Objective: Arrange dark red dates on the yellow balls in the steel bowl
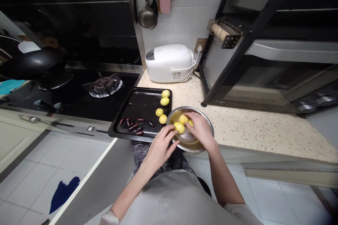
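Observation:
A steel bowl (210,122) stands at the counter's front edge with several yellow potatoes (179,128) inside. My right hand (200,130) reaches into it from the right, fingers curled round a potato partly hidden under them. Over the bowl's left rim, my left hand (162,146) has its fingers apart, the fingertips by the nearest potato. Left of the bowl lies a black baking tray (145,100). Several yellow potatoes (164,101) line its right side. Several small, dark red, oblong pieces (133,127) are scattered at its front left.
A white rice cooker (170,61) stands behind the tray and bowl. To the right is a black rack with an oven (285,80). The gas hob (104,84) lies left, with a black wok (34,63). A cabinet door (92,175) stands out below the tray.

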Available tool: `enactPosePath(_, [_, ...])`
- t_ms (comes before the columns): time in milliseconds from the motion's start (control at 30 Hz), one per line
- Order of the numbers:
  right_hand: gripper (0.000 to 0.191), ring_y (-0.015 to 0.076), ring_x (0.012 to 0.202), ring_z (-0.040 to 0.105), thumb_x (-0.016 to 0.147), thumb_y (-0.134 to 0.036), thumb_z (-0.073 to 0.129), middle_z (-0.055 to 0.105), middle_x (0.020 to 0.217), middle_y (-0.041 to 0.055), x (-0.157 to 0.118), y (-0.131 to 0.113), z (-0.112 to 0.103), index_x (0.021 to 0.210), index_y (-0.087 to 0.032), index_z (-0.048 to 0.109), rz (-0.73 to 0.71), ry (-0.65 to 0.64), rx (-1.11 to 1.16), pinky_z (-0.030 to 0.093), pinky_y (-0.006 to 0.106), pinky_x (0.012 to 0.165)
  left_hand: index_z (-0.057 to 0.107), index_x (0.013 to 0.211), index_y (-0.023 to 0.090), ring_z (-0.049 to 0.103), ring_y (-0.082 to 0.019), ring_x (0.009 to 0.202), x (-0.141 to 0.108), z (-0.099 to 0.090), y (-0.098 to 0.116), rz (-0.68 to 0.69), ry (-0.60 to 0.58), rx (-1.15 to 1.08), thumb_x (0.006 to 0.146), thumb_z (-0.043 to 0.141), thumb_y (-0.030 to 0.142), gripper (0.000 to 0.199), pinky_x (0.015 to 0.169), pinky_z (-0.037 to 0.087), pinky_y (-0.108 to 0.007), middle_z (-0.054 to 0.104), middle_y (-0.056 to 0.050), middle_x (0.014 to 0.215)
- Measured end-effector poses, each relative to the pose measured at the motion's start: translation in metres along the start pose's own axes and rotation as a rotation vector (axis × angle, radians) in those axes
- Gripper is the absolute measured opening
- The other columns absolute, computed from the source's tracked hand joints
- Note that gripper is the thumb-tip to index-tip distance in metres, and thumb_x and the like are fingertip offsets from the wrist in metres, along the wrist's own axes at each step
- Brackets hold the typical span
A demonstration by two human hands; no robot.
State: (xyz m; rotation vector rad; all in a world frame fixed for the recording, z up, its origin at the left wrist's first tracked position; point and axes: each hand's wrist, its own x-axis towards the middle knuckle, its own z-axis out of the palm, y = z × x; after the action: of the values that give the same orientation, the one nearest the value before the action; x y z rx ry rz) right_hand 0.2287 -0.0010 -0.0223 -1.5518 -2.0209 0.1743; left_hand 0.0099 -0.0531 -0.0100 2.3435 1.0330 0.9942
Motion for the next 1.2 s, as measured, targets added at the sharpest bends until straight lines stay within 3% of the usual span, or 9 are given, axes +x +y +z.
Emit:
enactPosePath(267, [0.025,0.0304,0.109,0.069,0.098,-0.029,0.054,0.076,0.116,0.0105,-0.018,-0.007,-0.015,0.114,-0.020,0.071,0.093,0.149,0.150,0.052,0.049,0.098,0.054,0.142,0.022,0.057,-0.025,0.136,0.009,-0.002,-0.035,-0.115,0.172,0.055,0.105,0.043,0.016,0.039,0.117,0.048,-0.049,0.059,-0.014,0.141])
enactPosePath(467, [0.020,0.0291,0.104,0.071,0.098,-0.031,0.057,0.077,0.110,0.0083,-0.032,-0.012,-0.022,0.107,-0.023,0.072,0.109,0.242,0.194,0.052,0.047,0.094,0.046,0.151,0.022,0.053,-0.028,0.137,0.019,0.001,-0.059,-0.106,0.079,0.159,0.103,0.045,0.014,0.049,0.117,0.047,-0.052,0.058,-0.014,0.144])
enactPosePath(700, [0.017,0.0279,0.101,0.071,0.099,-0.030,0.056,0.077,0.106,0.0075,-0.038,-0.013,-0.026,0.104,-0.024,0.071,0.113,0.304,0.182,0.052,0.045,0.090,0.058,0.136,0.019,0.059,-0.029,0.114,0.021,0.003,-0.058,-0.187,0.078,0.296,0.098,0.055,0.015,0.038,0.099,0.056,-0.049,0.056,-0.013,0.121])
enactPosePath(933, [0.014,0.0272,0.097,0.072,0.098,-0.026,0.058,0.078,0.103,0.0071,-0.039,-0.020,-0.025,0.101,-0.023,0.071,0.066,0.331,0.181,0.053,0.044,0.087,0.058,0.123,0.021,0.057,-0.028,0.113,0.013,0.003,-0.057,-0.224,0.100,0.226,0.093,0.060,0.010,0.031,0.100,0.053,-0.047,0.061,-0.010,0.119])
enactPosePath(1067, [0.015,0.0270,0.098,0.073,0.099,-0.024,0.056,0.079,0.102,0.0070,-0.040,-0.031,-0.025,0.099,-0.023,0.072,0.042,0.339,0.223,0.054,0.045,0.088,0.060,0.115,0.021,0.060,-0.026,0.105,0.012,-0.003,-0.053,-0.238,0.219,0.160,0.093,0.064,0.014,0.023,0.092,0.056,-0.042,0.064,-0.009,0.114])
enactPosePath(1200, [0.018,0.0260,0.097,0.073,0.100,-0.024,0.055,0.079,0.100,0.0070,-0.043,-0.045,-0.026,0.099,-0.024,0.072,0.034,0.302,0.307,0.056,0.045,0.091,0.060,0.119,0.022,0.063,-0.024,0.105,0.012,-0.017,-0.035,-0.154,0.347,0.105,0.095,0.067,0.021,0.025,0.085,0.057,-0.037,0.066,-0.010,0.117])
